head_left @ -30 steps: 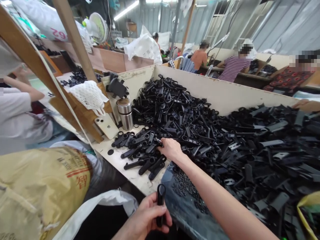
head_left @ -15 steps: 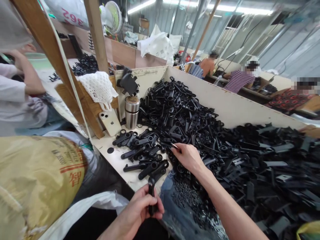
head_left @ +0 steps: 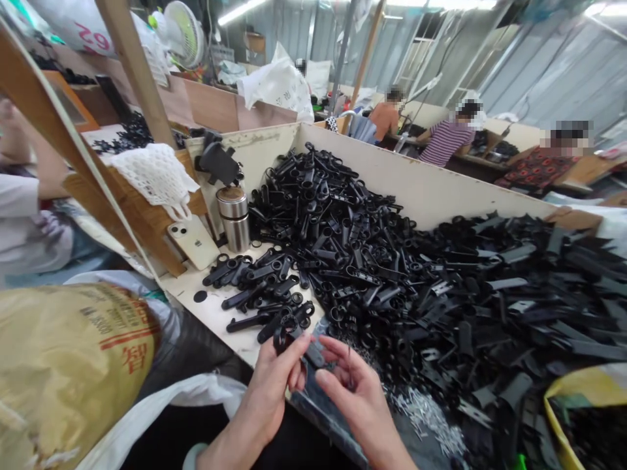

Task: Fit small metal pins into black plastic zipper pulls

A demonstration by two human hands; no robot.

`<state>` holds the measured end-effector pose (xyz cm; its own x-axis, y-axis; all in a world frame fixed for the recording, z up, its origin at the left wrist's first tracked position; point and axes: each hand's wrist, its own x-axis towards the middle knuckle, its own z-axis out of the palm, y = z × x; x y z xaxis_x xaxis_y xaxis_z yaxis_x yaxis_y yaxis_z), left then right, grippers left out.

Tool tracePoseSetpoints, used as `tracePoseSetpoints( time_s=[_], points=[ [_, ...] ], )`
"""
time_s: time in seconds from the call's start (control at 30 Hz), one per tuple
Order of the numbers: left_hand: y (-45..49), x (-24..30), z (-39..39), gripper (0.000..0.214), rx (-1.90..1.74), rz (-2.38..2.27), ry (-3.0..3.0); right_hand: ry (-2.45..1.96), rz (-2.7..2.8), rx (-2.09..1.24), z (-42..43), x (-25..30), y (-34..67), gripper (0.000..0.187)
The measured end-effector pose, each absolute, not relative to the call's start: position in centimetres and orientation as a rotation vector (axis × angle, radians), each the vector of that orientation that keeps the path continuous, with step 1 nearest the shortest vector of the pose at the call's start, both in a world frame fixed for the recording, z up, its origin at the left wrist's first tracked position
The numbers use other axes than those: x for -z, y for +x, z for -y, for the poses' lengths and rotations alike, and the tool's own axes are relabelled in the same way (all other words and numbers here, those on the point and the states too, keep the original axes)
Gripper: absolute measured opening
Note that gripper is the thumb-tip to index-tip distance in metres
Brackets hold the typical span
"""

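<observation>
black part (head_left: 314,354) pinched in my left hand (head_left: 268,388)
my right hand (head_left: 360,388) is curled by its end, can't tell if it's clamped on anything; more black pieces (head_left: 241,299) lie just beyond on the pale tabletop (head_left: 211,312), steel flask (head_left: 236,228) behind them, silver pins (head_left: 430,419) off right

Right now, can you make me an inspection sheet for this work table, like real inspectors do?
Surface: pale tabletop, with loose parts lying on it.
Job's things: one black part in hand; a big heap of black parts; small silvery pieces in a pile.
Clutter: phone, steel flask, white mesh cloth.
Hands: left hand holds the black part; right hand is beside it, fingers curled, whether touching I can't tell.
Cables: nothing seen near the hands.
Surroundings: fan, yellow sack, people at benches behind, one in a striped shirt.
</observation>
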<state>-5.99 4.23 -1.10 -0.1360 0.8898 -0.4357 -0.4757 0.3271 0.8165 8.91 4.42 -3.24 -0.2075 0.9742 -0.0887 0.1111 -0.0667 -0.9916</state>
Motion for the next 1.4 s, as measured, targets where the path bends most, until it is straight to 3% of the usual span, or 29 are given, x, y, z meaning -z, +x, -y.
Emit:
tracePoseSetpoints(
  time_s=[0.07, 0.17, 0.33, 0.47, 0.63, 0.93, 1.23, 1.4],
  points=[
    [-5.8, 1.2, -3.7, 0.046, -1.205, -1.229, 0.494, -1.222, 1.157, -1.671, -3.5, 3.6, 9.3, 0.055],
    [-5.3, 1.1, -2.9, 0.049, -1.100, -1.288, 0.540, -1.170, 1.006, -1.967, -2.7, 3.5, 10.1, 0.053],
    [-4.3, 1.2, -2.3, 0.053, -0.927, -1.351, 0.523, -1.073, 0.965, -2.122, -2.3, 3.4, 10.6, 0.049],
    [-3.9, 2.0, -2.1, 0.054, -0.858, -1.351, 0.539, -1.021, 0.571, -2.244, -1.6, 4.2, 10.3, 0.052],
    [-3.2, 2.4, -1.7, 0.048, -0.871, -1.427, 0.551, -0.979, 0.396, -2.233, -0.7, 4.7, 9.8, 0.052],
    [-2.3, 3.0, -1.2, 0.041, -1.015, -1.513, 0.608, -1.097, 0.640, -2.064, -0.2, 4.6, 8.9, 0.057],
    [-4.3, 1.2, -1.5, 0.050, -0.877, -1.282, 0.630, -1.089, 0.800, -2.130, -1.3, 4.4, 9.9, 0.054],
    [-5.0, 1.3, -1.1, 0.053, -0.982, -1.193, 0.491, -1.033, 0.717, -2.207, -1.9, 4.0, 9.8, 0.055]
  ],
)
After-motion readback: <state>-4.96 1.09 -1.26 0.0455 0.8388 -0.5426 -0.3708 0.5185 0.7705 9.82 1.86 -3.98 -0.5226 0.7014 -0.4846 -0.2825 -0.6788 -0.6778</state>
